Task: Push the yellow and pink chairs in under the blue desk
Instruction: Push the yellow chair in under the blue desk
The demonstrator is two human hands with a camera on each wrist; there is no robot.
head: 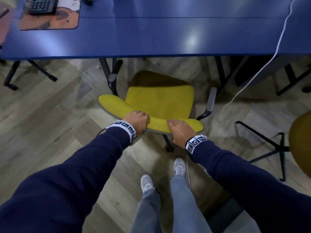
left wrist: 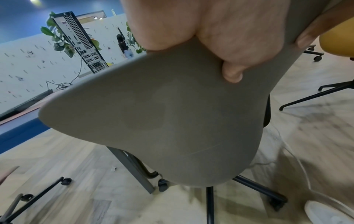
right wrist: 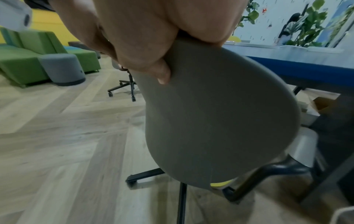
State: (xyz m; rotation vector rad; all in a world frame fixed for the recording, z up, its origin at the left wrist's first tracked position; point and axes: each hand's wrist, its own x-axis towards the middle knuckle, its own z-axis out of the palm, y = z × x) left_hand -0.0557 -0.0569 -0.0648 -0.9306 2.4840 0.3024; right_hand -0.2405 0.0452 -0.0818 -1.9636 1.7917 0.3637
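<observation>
A yellow chair (head: 158,100) with a grey back shell (left wrist: 172,121) stands just in front of the blue desk (head: 151,37), its seat front in the desk's shadow. My left hand (head: 137,121) grips the top edge of the backrest left of centre, fingers curled over the yellow padding and thumb on the grey shell. My right hand (head: 180,130) holds the same edge to the right, its thumb (right wrist: 162,74) pressed on the grey shell (right wrist: 220,113). No pink chair shows clearly in any view.
A mustard chair (head: 301,145) with a black star base stands at the right. A white cable (head: 262,68) hangs from the desk to the floor. A keyboard (head: 43,5) and mat lie on the desk's far left. Desk legs (head: 107,73) flank the yellow chair. My feet (head: 179,166) stand behind it.
</observation>
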